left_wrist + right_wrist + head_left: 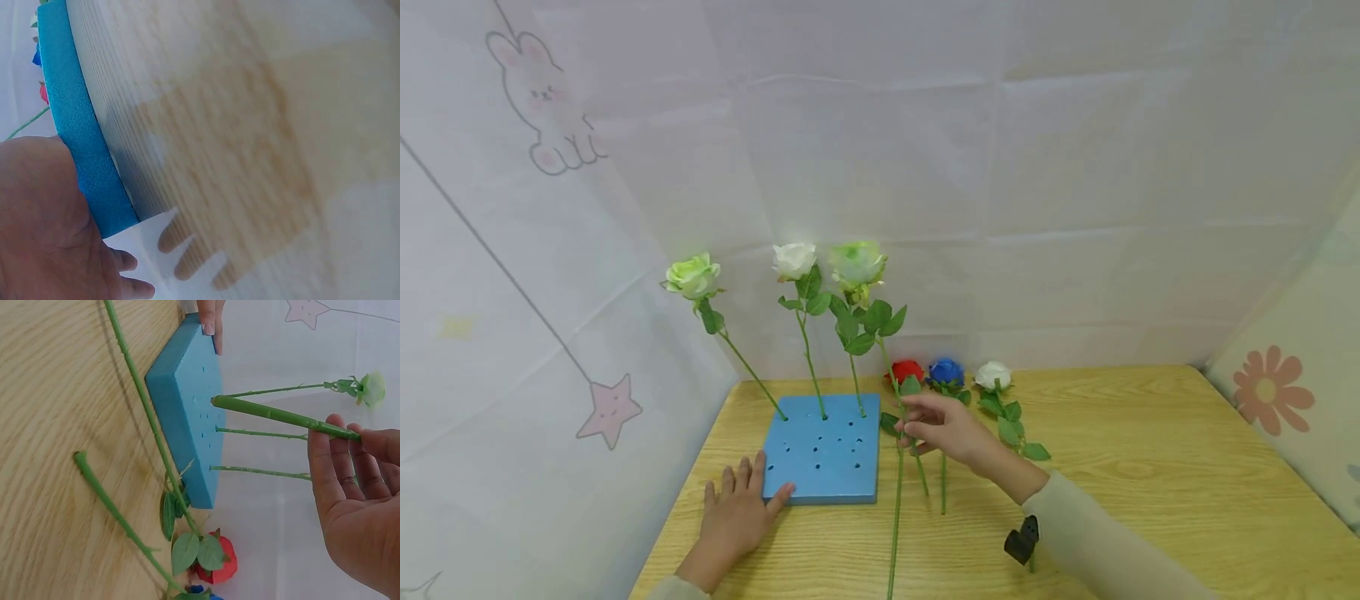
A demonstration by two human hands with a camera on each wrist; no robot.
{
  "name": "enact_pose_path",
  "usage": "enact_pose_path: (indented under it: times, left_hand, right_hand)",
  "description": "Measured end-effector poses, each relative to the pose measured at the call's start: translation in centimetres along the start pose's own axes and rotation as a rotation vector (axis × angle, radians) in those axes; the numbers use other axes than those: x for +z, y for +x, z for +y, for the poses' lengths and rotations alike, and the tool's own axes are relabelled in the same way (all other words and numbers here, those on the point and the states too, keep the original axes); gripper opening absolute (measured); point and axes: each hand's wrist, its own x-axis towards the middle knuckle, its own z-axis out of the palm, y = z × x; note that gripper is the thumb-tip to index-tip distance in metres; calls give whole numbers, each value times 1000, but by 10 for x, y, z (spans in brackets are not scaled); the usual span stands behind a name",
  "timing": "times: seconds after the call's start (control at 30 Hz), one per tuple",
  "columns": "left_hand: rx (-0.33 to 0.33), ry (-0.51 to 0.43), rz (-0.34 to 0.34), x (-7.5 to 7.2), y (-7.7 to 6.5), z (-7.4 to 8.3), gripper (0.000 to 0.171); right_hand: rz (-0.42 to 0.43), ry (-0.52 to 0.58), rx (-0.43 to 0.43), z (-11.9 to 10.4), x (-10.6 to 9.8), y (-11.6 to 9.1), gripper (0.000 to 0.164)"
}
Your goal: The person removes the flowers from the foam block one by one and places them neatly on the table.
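Observation:
My right hand (943, 425) pinches a long green rose stem (275, 414) between thumb and fingers. Its cut end points toward the camera in the head view. A pale green-white bloom (857, 263) tops this stem, overlapping the rightmost standing flower, whose own bloom I cannot make out. Three stems stand in the back holes of a blue foam block (823, 454); a light green rose (693, 276) leans left and a white rose (794, 260) is in the middle. With fingers spread, my left hand (737, 508) rests at the block's left front corner, thumb against its edge.
Right of the block lie a red rose (907, 372), a blue rose (947, 372) and another white rose (993, 375) on the wooden table (1120, 467). A pale printed cloth (1075, 167) hangs behind. Beneath the right sleeve shows a black object (1022, 542).

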Motion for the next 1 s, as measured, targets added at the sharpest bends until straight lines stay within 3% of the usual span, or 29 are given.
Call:
enact_pose_path:
  times: [1.0]
  left_hand:
    - [-2,6,-6,-1,1,-1,101]
  right_hand:
    - [92,-29,102,24,-68,-82,60]
